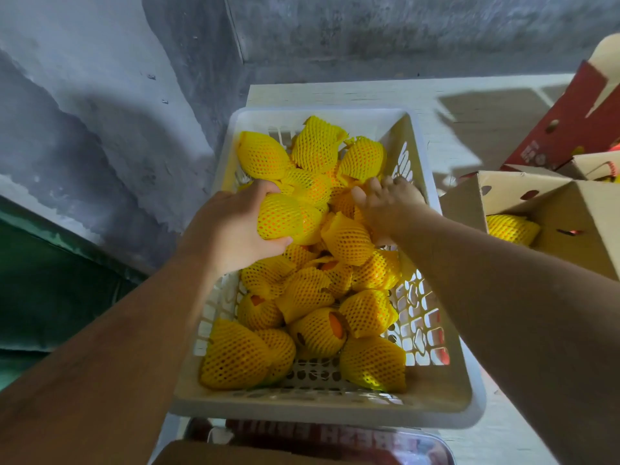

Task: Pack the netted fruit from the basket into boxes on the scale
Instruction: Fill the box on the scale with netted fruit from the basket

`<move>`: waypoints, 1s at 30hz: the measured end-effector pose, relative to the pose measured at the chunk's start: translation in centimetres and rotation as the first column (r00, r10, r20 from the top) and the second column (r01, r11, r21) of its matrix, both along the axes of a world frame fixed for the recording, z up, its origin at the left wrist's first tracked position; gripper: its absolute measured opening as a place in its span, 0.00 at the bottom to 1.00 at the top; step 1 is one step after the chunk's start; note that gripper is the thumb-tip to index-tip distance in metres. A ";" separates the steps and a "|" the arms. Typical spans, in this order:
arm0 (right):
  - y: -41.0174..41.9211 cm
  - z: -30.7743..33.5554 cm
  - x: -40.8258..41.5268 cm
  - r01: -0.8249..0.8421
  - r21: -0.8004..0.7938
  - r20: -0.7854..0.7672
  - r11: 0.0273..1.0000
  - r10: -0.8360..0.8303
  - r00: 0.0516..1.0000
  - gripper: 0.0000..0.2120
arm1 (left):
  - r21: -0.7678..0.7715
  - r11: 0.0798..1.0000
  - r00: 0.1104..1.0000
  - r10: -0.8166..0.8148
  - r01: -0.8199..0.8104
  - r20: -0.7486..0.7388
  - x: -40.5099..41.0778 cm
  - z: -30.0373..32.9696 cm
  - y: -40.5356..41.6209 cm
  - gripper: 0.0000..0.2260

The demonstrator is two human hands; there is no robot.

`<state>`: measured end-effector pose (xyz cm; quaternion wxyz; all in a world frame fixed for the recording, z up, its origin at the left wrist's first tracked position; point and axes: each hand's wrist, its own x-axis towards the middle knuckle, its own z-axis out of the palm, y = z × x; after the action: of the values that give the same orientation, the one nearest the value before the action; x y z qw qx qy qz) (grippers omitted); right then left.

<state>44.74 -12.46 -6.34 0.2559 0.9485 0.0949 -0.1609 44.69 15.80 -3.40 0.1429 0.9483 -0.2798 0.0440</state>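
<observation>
I see the white plastic basket directly below me on the pale worktop, loaded with fruit in yellow foam netting. My left hand is inside the basket at its left side, and its fingers and thumb are curled round one netted fruit, which sits high in the pile, orange showing through the mesh. The grip wraps the fruit's left end; the rest of it sticks out to the right.

My right hand reaches into the far right part of the basket, palm down. Its fingers are spread and fairly straight, blurred, lying over the netted fruits near the right wall. I cannot tell whether they touch the netting or hang just above it; they close on nothing that I can see.

To the right of the basket stands an open cardboard box, with one netted fruit in the box showing inside. Behind it is a red printed box, tilted.
</observation>
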 end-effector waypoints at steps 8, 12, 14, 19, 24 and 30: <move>0.2 0.5 -1.7 0.008 0.553 0.152 0.833 -0.111 0.982 0.35 | -0.008 0.999 0.999 -0.043 0.043 -0.021 0.4 -0.3 -0.1 0.33; 0.8 2.6 -6.4 0.007 0.842 0.145 0.540 -0.238 0.960 0.37 | -0.087 0.996 0.998 -0.037 0.032 -0.057 0.1 0.0 -0.3 0.32; 1.2 4.5 -9.2 0.072 0.919 0.062 0.388 -0.323 0.944 0.36 | -0.209 0.978 0.988 -0.004 -0.029 -0.156 -0.3 0.6 -0.2 0.31; 3.3 10.4 -18.5 0.112 0.981 -0.175 -0.161 -0.465 0.868 0.28 | -0.468 0.870 0.924 -0.042 -0.153 -0.381 -3.6 2.4 1.1 0.27; 8.7 15.5 -27.9 -0.001 0.880 -0.246 -0.475 -0.458 0.854 0.20 | -0.538 0.836 0.873 -0.176 -0.111 -0.455 -11.7 7.4 2.5 0.27; 14.0 15.8 -37.2 -0.025 0.433 -0.542 -0.901 -0.282 0.792 0.17 | -0.658 0.750 0.889 -0.249 -0.073 -0.384 -26.6 13.6 8.7 0.28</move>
<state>7.54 1.51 9.46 -0.8657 0.4748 -0.1489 0.0536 18.13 24.45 10.20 0.5285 0.8062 -0.2513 -0.0875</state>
